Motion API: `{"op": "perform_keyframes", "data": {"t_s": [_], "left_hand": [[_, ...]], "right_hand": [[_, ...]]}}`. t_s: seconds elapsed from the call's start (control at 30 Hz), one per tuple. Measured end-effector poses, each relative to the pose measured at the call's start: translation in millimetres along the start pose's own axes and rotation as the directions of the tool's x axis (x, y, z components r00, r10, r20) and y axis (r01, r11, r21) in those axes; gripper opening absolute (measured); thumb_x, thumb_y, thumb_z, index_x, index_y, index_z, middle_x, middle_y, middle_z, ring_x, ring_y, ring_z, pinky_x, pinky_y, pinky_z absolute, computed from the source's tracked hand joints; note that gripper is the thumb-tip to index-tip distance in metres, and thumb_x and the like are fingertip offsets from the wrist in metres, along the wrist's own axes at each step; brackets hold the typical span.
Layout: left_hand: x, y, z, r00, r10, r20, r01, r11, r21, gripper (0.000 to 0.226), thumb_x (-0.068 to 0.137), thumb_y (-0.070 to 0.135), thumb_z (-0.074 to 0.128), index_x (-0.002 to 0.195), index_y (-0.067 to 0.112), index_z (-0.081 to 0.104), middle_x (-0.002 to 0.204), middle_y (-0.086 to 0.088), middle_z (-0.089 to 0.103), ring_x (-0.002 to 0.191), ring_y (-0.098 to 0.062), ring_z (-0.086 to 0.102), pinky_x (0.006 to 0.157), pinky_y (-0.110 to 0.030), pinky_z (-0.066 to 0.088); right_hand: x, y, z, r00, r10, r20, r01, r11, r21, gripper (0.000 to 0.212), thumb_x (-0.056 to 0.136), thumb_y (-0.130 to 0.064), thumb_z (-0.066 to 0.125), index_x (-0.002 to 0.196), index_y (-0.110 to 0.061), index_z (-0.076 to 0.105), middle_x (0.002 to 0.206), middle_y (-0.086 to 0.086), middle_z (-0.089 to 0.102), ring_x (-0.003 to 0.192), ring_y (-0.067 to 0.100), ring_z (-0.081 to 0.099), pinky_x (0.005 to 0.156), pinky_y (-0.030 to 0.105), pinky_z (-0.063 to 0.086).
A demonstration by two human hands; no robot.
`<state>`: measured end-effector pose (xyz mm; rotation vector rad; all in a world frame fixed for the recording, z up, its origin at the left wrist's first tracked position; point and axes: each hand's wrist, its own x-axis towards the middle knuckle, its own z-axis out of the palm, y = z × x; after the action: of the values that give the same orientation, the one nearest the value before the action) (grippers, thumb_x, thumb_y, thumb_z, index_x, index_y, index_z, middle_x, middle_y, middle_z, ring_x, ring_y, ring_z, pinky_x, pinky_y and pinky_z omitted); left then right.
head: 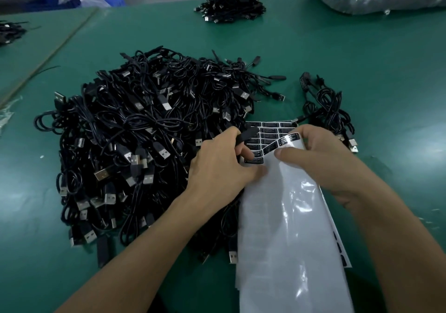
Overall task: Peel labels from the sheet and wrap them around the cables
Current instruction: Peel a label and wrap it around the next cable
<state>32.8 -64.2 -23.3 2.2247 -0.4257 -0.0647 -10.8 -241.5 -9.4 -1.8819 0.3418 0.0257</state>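
Sheet (289,228) lies beside cable pile (135,139); left grip (222,160) clasps a cable (249,134); right grip (321,158) pinches a label (289,139).

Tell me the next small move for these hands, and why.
Probably the right hand should pull the label at its fingertips fully off the sheet and carry it to the cable. That label looks lifted at one edge, the left hand grips a black cable end just beside it, and its thumb pins the sheet.
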Motion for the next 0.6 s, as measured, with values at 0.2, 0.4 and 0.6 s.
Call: {"op": "perform_keyframes", "data": {"t_s": [0.2,0.4,0.6], "left_hand": [[0.5,0.4,-0.6,0.999,0.029,-0.013,-0.030,0.997,-0.070,0.055,0.067,0.045,0.080,0.067,0.026,0.028,0.075,0.022,0.070,0.043,-0.003,0.041,0.054,-0.030,0.036],[0.4,-2.9,0.2,0.996,0.046,-0.071,-0.054,0.991,-0.125,0.059,0.070,0.045,0.084,0.066,0.024,0.029,0.071,0.015,0.070,0.045,-0.003,0.041,0.046,-0.019,0.034],[0.1,-3.4,0.3,0.996,0.046,-0.072,-0.054,0.992,-0.112,0.057,0.065,0.052,0.083,0.066,0.026,0.032,0.073,0.013,0.069,0.048,-0.004,0.041,0.048,-0.028,0.041]], "right_hand": [[2.8,3.9,11.9,0.992,0.023,-0.120,-0.014,0.997,0.082,0.017,0.083,-0.008,0.067,0.096,-0.013,0.057,0.079,0.017,0.061,0.066,0.021,0.056,0.062,0.038,0.047],[0.1,2.3,11.2,0.998,0.061,-0.036,-0.052,0.977,0.205,0.018,0.091,-0.010,0.064,0.103,-0.021,0.057,0.089,0.007,0.068,0.067,0.015,0.068,0.057,0.033,0.054],[-1.3,-1.0,14.0,0.998,0.055,0.031,-0.061,0.977,0.206,0.021,0.087,-0.017,0.075,0.104,-0.021,0.062,0.093,0.010,0.074,0.079,0.024,0.073,0.071,0.043,0.061]]}}
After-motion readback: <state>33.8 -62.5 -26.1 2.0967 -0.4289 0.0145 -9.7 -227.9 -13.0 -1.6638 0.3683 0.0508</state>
